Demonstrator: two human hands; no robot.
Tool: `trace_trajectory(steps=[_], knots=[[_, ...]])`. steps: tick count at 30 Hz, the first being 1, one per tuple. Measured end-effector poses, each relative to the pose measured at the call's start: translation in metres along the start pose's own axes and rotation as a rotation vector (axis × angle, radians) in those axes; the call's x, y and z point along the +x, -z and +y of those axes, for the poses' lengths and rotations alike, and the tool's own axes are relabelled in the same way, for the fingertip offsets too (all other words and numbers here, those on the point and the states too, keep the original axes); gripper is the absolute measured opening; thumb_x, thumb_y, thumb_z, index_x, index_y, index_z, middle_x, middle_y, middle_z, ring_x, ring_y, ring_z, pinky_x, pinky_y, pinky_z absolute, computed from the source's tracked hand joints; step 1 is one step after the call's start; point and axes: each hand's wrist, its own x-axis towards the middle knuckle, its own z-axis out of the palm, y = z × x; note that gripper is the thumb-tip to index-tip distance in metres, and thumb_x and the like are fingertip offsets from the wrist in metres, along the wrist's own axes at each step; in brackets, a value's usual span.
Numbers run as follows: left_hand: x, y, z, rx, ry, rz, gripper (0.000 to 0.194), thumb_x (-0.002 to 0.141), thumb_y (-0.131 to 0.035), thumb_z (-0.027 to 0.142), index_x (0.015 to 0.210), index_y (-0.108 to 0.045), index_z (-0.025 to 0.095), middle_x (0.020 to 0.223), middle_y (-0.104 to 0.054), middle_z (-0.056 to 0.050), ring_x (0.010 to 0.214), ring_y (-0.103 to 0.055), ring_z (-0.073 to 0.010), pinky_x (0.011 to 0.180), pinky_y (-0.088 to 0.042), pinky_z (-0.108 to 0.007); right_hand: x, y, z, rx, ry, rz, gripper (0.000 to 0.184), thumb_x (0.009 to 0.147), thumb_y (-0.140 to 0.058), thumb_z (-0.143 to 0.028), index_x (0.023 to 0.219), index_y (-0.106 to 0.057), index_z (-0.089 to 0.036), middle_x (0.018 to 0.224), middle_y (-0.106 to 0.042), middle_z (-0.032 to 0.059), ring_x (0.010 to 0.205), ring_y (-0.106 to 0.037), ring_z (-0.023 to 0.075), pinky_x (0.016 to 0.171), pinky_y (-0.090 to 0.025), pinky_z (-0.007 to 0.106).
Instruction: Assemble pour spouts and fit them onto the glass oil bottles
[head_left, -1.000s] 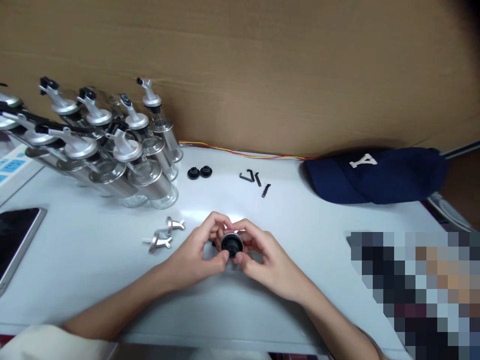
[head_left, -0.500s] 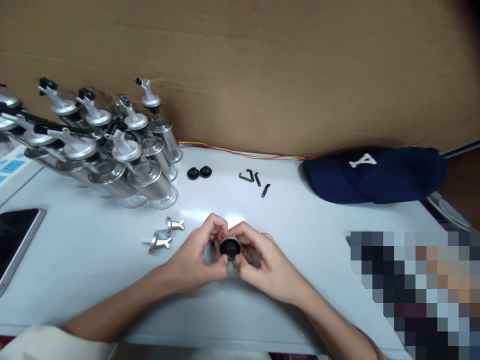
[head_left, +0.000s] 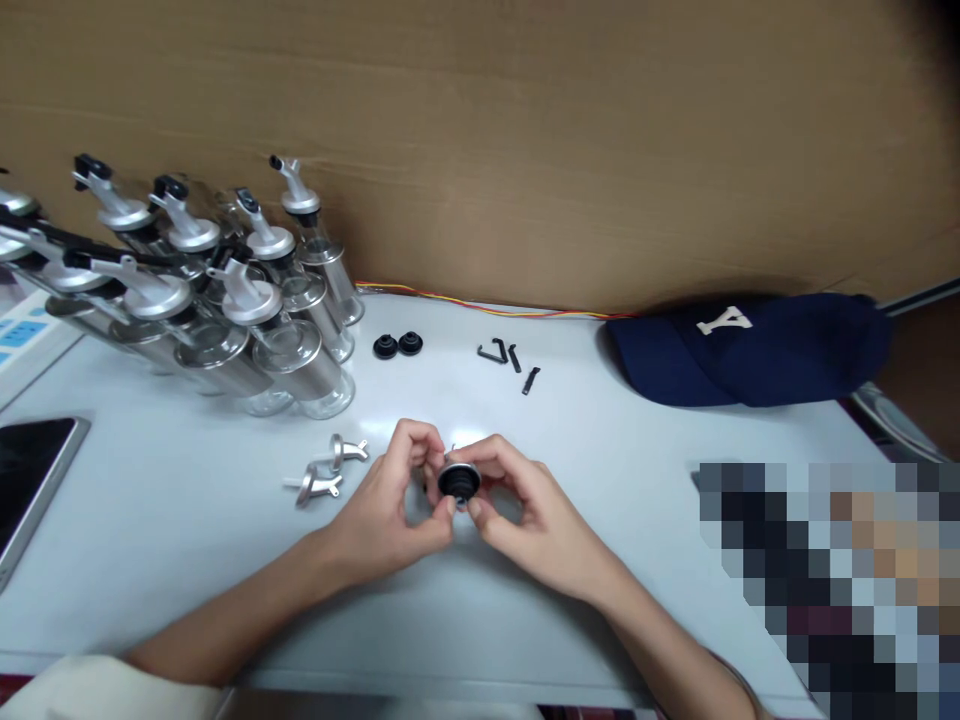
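Note:
Between both hands is a pourer spout (head_left: 459, 482) with a silver rim, its black ribbed stopper turned toward me. My left hand (head_left: 401, 500) grips it from the left, thumb at the stopper's lower end. From the right, my right hand (head_left: 517, 510) pinches it with thumb and fingers. The spout's far side is mostly hidden behind the fingers. Two silver spouts (head_left: 319, 485) without stoppers lie left of my left hand. Farther back are two black stoppers (head_left: 397, 345) and several small black flip-cap levers (head_left: 510, 357).
Several glass bottles (head_left: 300, 365) with silver pourers crowd the left back. A phone (head_left: 45, 480) lies at the left edge and a navy cap (head_left: 750, 355) at the back right. Thin coloured wires (head_left: 487, 308) run along the cardboard wall (head_left: 525, 150). The lower right is pixelated.
The pourer has risen slightly and tilted, showing more of the stopper's lower end. My left index finger has lifted a little away from the rim.

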Motion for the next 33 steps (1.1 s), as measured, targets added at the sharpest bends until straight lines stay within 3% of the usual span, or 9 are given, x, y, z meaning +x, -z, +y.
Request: trace_trajectory(steps=[3, 7, 13, 19, 33], knots=[[0.001, 0.0, -0.002, -0.017, -0.124, 0.107, 0.034, 0.077, -0.056, 0.014, 0.101, -0.035, 0.023, 0.087, -0.05, 0.0, 0.08, -0.053, -0.0116, 0.074, -0.045, -0.026, 0.0, 0.002, 0.003, -0.01, 0.064, 0.099, 0.027, 0.078, -0.059, -0.018, 0.105, -0.056, -0.022, 0.098, -0.065, 0.0048, 0.087, -0.06, 0.0164, 0.07, -0.047, 0.028], [0.002, -0.001, -0.007, 0.005, -0.227, 0.203, 0.038, 0.079, -0.059, 0.01, 0.106, -0.038, 0.025, 0.097, -0.054, -0.002, 0.091, -0.055, -0.0127, 0.083, -0.045, -0.028, -0.001, 0.003, 0.006, -0.044, 0.109, 0.216, 0.022, 0.077, -0.067, -0.021, 0.097, -0.058, -0.023, 0.098, -0.066, 0.0042, 0.09, -0.061, 0.0172, 0.073, -0.049, 0.029], [0.0, 0.0, -0.008, -0.054, -0.278, 0.153, 0.035, 0.081, -0.061, 0.01, 0.107, -0.046, 0.026, 0.102, -0.056, -0.002, 0.098, -0.058, -0.0132, 0.083, -0.05, -0.026, -0.001, 0.005, 0.008, -0.065, 0.117, 0.246, 0.029, 0.073, -0.074, -0.028, 0.098, -0.061, -0.023, 0.095, -0.068, 0.0041, 0.08, -0.064, 0.0162, 0.074, -0.053, 0.031], [0.004, 0.007, -0.005, 0.135, -0.318, 0.111, 0.028, 0.082, -0.063, 0.014, 0.108, -0.059, 0.023, 0.106, -0.057, -0.007, 0.103, -0.056, -0.0165, 0.092, -0.047, -0.03, -0.002, 0.006, 0.011, -0.09, 0.183, 0.286, 0.025, 0.078, -0.072, -0.024, 0.101, -0.063, -0.025, 0.095, -0.071, 0.0013, 0.082, -0.066, 0.0148, 0.077, -0.054, 0.028], [0.005, 0.009, -0.005, 0.117, -0.256, 0.104, 0.025, 0.082, -0.065, 0.026, 0.106, -0.063, 0.023, 0.096, -0.064, -0.005, 0.09, -0.06, -0.0158, 0.08, -0.049, -0.028, -0.006, 0.005, 0.005, -0.149, 0.185, 0.261, 0.022, 0.085, -0.062, -0.025, 0.107, -0.063, -0.024, 0.101, -0.071, 0.0043, 0.083, -0.068, 0.0178, 0.077, -0.055, 0.029]])
